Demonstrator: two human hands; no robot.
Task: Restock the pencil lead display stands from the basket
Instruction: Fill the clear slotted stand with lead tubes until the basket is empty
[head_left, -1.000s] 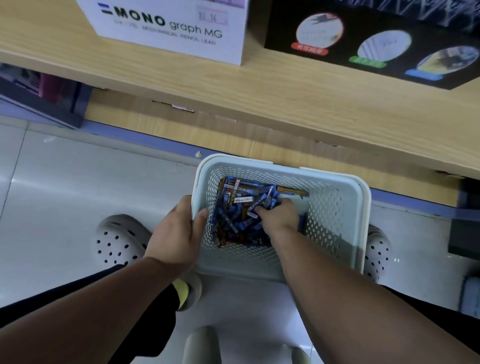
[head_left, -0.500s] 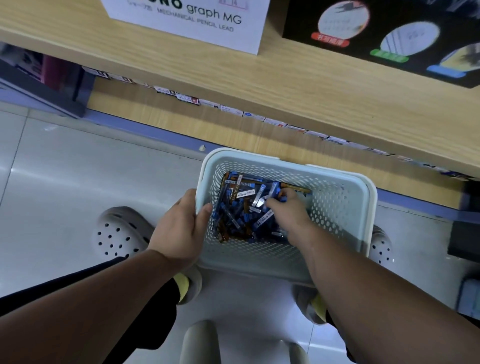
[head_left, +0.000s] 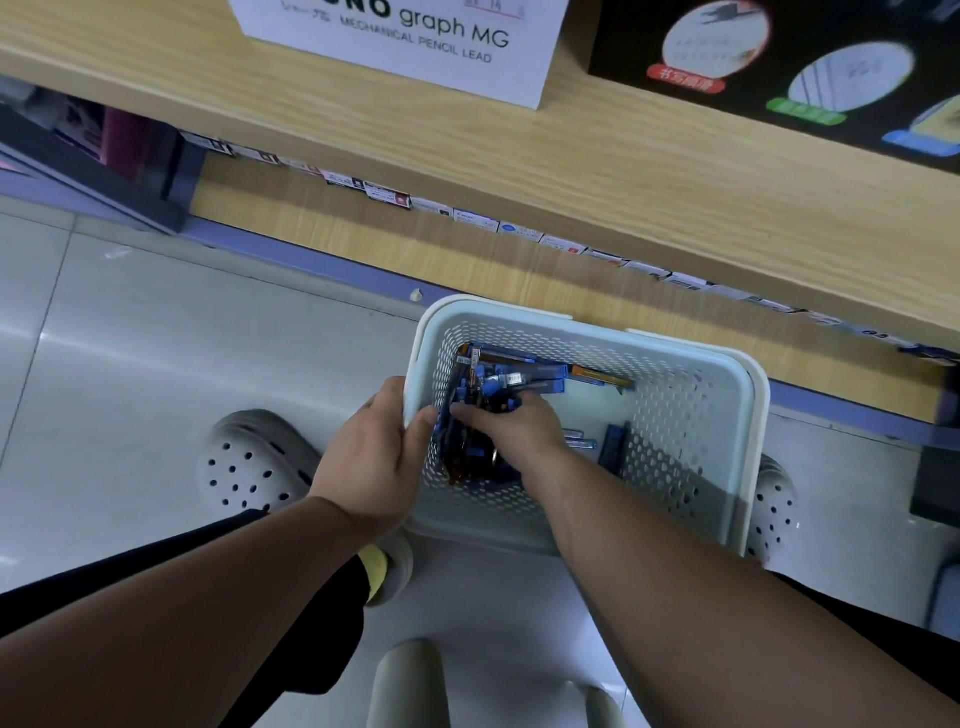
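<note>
A pale perforated plastic basket (head_left: 727, 415) sits on the floor below a wooden shelf. Several blue and orange pencil lead cases (head_left: 519, 376) lie heaped in its left half, and a few more (head_left: 608, 447) lie apart to the right. My left hand (head_left: 371, 457) grips the basket's left rim, thumb over the edge. My right hand (head_left: 511, 431) is down inside the basket on the heap, fingers curled around a bunch of cases. On the shelf top stand a white MONO graph MG lead display stand (head_left: 395, 47) and a black display stand (head_left: 789, 67).
The wooden shelf (head_left: 597, 171) juts out above the basket, with a row of price tags (head_left: 467, 215) below it. Grey clogs (head_left: 249, 467) flank the basket on the tiled floor. A pale stool (head_left: 410, 686) is at the bottom. A dark rack (head_left: 88, 150) stands far left.
My right hand has slid leftward through the heap and closed on a bunch of cases, leaving a few loose ones at right. The view has tilted down. My left hand stays on the rim.
</note>
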